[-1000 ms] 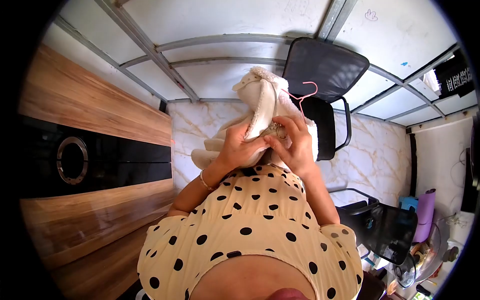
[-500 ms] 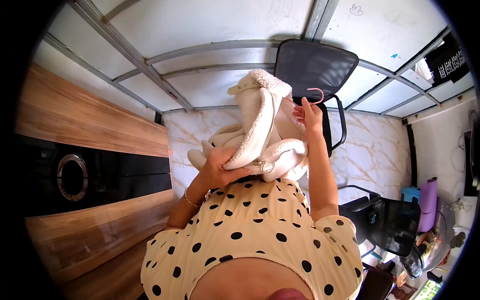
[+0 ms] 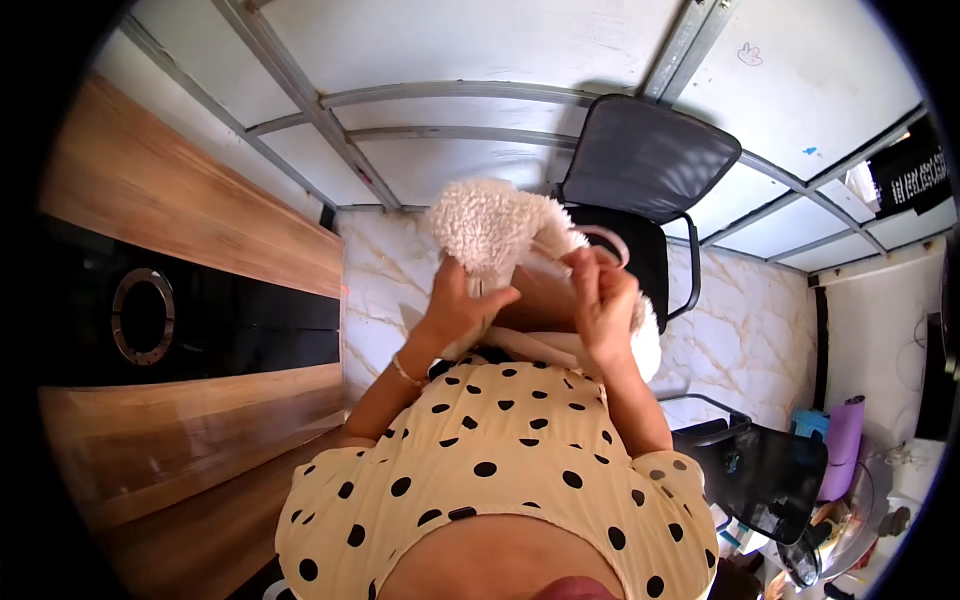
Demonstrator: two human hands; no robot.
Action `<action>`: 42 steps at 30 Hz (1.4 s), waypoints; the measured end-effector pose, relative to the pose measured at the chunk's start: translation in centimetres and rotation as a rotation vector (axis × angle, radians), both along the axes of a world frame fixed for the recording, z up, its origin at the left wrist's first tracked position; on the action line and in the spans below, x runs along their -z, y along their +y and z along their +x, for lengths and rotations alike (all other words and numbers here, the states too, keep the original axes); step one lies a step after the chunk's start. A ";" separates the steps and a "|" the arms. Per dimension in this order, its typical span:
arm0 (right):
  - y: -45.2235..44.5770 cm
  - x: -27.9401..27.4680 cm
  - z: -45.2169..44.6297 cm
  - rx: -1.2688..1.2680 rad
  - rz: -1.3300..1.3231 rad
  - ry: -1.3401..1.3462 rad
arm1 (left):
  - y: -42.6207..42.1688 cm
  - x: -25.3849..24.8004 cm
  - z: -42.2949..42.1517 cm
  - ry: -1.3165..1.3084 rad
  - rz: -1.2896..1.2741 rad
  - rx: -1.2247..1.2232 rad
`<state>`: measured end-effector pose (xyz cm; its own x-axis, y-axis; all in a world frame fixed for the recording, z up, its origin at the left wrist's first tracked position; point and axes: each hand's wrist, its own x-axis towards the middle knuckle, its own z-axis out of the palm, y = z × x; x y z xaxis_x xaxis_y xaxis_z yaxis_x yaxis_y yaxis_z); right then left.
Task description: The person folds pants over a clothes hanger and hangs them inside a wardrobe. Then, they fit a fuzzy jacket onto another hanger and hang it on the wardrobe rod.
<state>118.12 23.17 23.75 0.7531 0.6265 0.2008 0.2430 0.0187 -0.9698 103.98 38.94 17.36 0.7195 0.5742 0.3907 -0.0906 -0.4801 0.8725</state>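
Note:
A cream jacket with fluffy fleece lining [image 3: 482,222] hangs in front of my body, its fleecy part bunched at the top. My left hand [image 3: 452,312] is closed on the jacket below the fleece, with the thumb pointing right. Between the pinched fingers of my right hand [image 3: 606,308] is a pink clothes hanger [image 3: 622,245]; its curved hook sticks up above the fingers. The hanger's lower part is hidden by the hand and the jacket. More of the jacket's white fleece shows beside my right wrist.
A black mesh chair [image 3: 650,165] stands ahead against the white panelled wall [image 3: 455,40]. Another black chair [image 3: 765,465] is close on my right, near a purple roll [image 3: 842,450] and a blue container [image 3: 809,423]. A wood-and-black cabinet [image 3: 190,210] lies to the left. The floor is marble-patterned [image 3: 735,340].
My left hand has moved up from the jacket's lower edge to near its fleecy top. My right hand has come lower and closer with the hanger. The jacket is turned, showing more fleece.

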 end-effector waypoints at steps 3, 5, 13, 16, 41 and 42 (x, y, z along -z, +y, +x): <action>0.2 1.0 -1.9 -0.072 -0.070 -0.252 | -0.8 -0.3 0.4 0.053 0.143 -0.211; -0.3 0.4 -2.2 -0.072 -0.147 -0.277 | 0.6 2.2 0.0 0.007 0.114 -0.295; -3.6 4.5 1.0 -0.183 -0.031 0.007 | 7.4 -3.6 0.2 0.177 -0.135 -0.313; -4.4 4.4 0.9 -0.126 0.058 0.162 | 9.3 -2.6 0.7 0.214 -0.269 -0.160; -8.7 -0.9 9.2 0.156 0.976 0.570 | 9.2 -4.7 4.5 -0.125 -0.502 -0.093; -9.1 -1.7 10.1 0.082 1.026 0.559 | 8.6 -5.1 4.9 -0.155 -0.518 -0.099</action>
<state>128.25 14.10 25.45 0.9272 0.3089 0.2117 -0.1761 0.8585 -0.4817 108.85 47.58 22.41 0.6086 0.7817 0.1362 -0.2135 -0.0039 0.9769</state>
